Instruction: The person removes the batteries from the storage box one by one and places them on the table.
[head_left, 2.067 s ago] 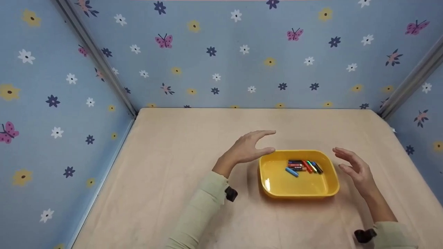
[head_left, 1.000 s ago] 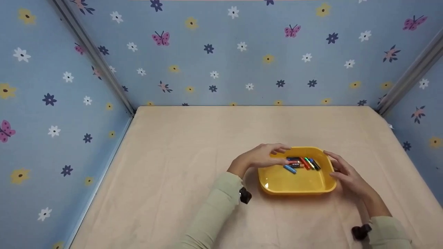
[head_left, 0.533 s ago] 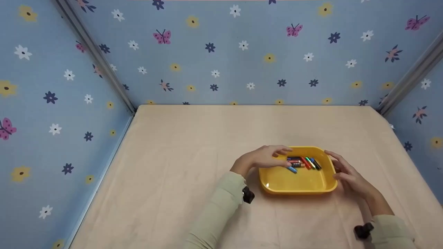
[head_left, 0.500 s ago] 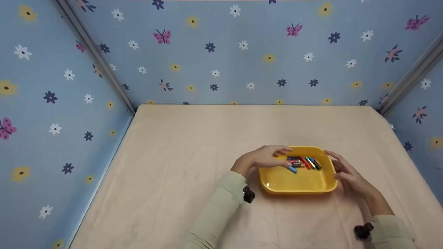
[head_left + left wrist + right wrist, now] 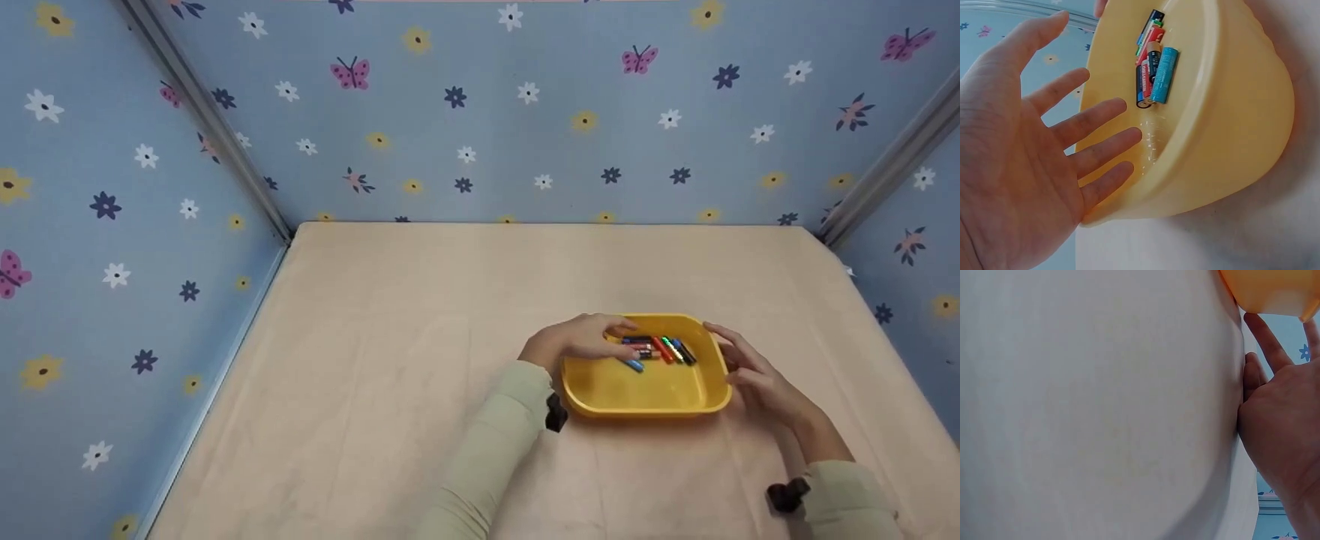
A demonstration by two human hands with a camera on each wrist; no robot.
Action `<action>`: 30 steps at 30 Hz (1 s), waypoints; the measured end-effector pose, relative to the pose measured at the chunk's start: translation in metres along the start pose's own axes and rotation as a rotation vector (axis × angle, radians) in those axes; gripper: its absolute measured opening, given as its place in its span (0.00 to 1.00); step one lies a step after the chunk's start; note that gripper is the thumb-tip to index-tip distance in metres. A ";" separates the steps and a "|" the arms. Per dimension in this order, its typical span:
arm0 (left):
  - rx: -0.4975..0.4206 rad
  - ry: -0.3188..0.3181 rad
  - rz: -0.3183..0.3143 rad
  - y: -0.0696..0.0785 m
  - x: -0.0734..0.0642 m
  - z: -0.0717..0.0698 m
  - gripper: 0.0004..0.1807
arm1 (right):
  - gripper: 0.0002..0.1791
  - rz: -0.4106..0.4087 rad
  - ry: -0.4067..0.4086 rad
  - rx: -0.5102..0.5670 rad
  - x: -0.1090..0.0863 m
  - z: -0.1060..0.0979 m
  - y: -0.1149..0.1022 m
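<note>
A yellow plastic tub (image 5: pixel 645 390) sits on the table, with several AA-type batteries (image 5: pixel 664 350) lying in its far part. A blue battery (image 5: pixel 1164 75) lies nearest the left hand. My left hand (image 5: pixel 589 337) hovers over the tub's left side with thumb and fingers spread, holding nothing. From the left wrist view, the palm of the left hand (image 5: pixel 1033 146) faces the batteries, apart from them. My right hand (image 5: pixel 761 379) rests its fingertips against the tub's outer right wall. Low by the tabletop, the right hand (image 5: pixel 1286 416) touches the tub (image 5: pixel 1269 292); some fingers are partly hidden.
A beige cloth-covered table (image 5: pixel 375 337) spreads around the tub. Blue flowered panels (image 5: pixel 487 112) stand at its back and sides, joined by grey metal posts (image 5: pixel 202 112). Black wrist cameras (image 5: pixel 787 496) sit on both sleeves.
Both hands have come in to the tub: the left moved right, over the batteries, and the right moved left onto the wall. In the last half second the left shifted slightly right.
</note>
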State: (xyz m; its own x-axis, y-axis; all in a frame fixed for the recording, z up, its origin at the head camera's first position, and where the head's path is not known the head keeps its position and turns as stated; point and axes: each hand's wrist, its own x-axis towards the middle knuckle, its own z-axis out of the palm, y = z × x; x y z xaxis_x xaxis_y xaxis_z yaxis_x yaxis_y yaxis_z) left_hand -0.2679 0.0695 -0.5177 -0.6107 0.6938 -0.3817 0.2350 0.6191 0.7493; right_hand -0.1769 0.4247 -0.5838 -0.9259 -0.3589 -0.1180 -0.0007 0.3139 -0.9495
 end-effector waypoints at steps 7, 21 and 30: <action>-0.001 -0.022 -0.032 0.000 0.007 -0.001 0.38 | 0.48 0.014 -0.015 0.016 0.001 0.000 -0.001; -0.008 0.006 -0.065 0.002 0.009 0.003 0.32 | 0.48 0.027 -0.007 0.012 0.001 -0.002 0.002; -0.188 0.016 -0.186 0.008 0.006 0.011 0.35 | 0.47 0.012 -0.004 0.010 0.000 -0.001 0.001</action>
State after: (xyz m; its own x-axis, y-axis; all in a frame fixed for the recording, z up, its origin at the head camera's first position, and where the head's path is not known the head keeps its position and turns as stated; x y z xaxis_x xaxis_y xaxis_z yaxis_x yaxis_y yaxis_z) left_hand -0.2616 0.0826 -0.5199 -0.6423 0.5675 -0.5152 -0.0266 0.6552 0.7550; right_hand -0.1775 0.4261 -0.5848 -0.9243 -0.3588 -0.1302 0.0140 0.3089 -0.9510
